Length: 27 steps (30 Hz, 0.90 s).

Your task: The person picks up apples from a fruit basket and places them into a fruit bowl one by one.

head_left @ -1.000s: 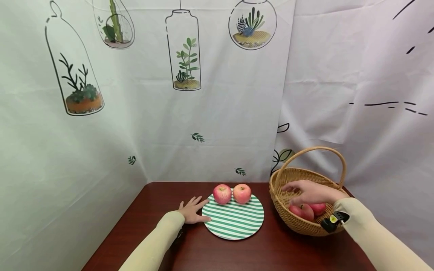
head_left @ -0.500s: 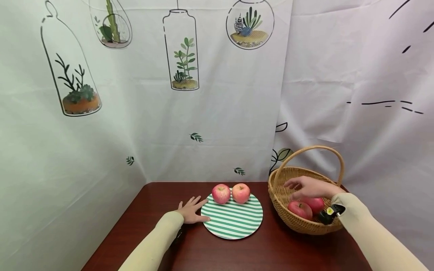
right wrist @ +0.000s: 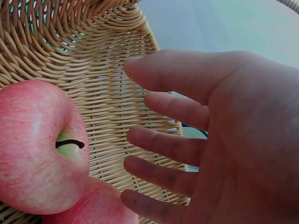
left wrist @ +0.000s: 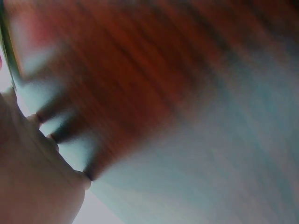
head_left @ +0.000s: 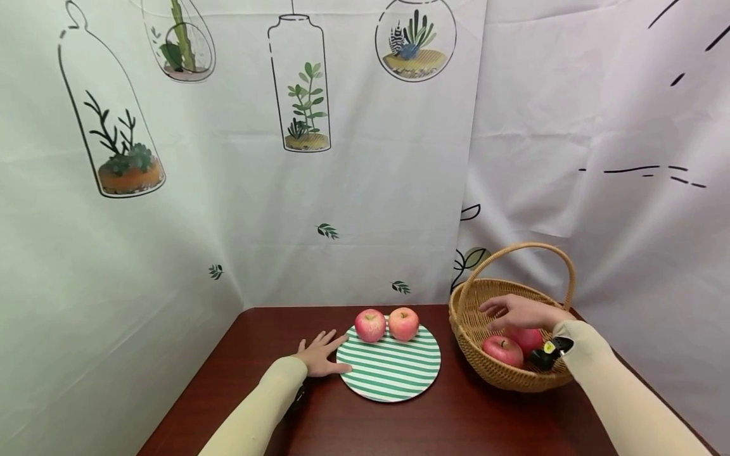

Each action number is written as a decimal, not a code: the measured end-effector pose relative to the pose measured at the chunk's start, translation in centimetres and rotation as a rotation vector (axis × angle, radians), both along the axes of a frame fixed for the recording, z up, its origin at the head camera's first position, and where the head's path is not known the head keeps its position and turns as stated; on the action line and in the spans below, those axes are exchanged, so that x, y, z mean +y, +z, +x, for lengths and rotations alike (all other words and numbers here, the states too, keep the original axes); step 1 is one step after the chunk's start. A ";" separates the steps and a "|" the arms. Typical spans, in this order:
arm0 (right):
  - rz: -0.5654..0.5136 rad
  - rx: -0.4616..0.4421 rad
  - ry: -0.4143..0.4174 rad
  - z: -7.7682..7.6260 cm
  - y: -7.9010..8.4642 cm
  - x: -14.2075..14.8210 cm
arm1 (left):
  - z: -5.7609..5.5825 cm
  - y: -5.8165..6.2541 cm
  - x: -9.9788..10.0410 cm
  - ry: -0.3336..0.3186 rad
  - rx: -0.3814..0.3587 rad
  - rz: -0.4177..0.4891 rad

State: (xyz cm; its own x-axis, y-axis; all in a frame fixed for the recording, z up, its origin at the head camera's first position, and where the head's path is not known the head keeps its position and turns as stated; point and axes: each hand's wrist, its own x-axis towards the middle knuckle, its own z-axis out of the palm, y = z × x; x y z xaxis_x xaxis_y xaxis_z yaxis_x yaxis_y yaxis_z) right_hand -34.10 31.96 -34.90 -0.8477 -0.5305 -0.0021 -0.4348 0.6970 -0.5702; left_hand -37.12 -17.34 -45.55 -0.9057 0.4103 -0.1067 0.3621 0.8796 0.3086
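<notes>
Lifted right hand (head_left: 518, 311) slightly over the basket (head_left: 490, 372), uncurled and empty near two apples (head_left: 502, 351) inside, perhaps for clearance; left of basket, rests spread left hand (head_left: 320, 356) at striped mat (head_left: 393, 370), likely steadying it.

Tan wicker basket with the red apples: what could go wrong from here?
In the tan wicker basket, two round red apples lie close together, so the right hand, its fingers holding neither, might knock and bruise them. The arched wicker handle rises near that hand and could get bumped.
</notes>
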 end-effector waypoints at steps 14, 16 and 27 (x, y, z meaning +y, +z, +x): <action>0.063 -0.096 -0.035 -0.6 -0.9 -0.6 | -1.9 -2.3 -0.7 -0.001 0.016 0.018; 0.067 -0.115 -0.034 -0.6 -0.9 -0.8 | -1.2 -1.5 -0.5 -0.005 0.011 0.014; 0.105 -0.201 -0.047 0.3 -0.5 -1.9 | -0.2 -0.7 -0.1 0.007 0.009 0.012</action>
State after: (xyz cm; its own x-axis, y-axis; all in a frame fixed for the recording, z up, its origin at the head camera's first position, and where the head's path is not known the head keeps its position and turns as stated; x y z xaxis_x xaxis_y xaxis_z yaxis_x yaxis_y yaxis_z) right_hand -33.75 30.06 -35.35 -0.8483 -0.4788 -0.2262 -0.2860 0.7737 -0.5654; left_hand -37.32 -17.40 -46.21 -0.9096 0.4048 -0.0940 0.3582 0.8784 0.3163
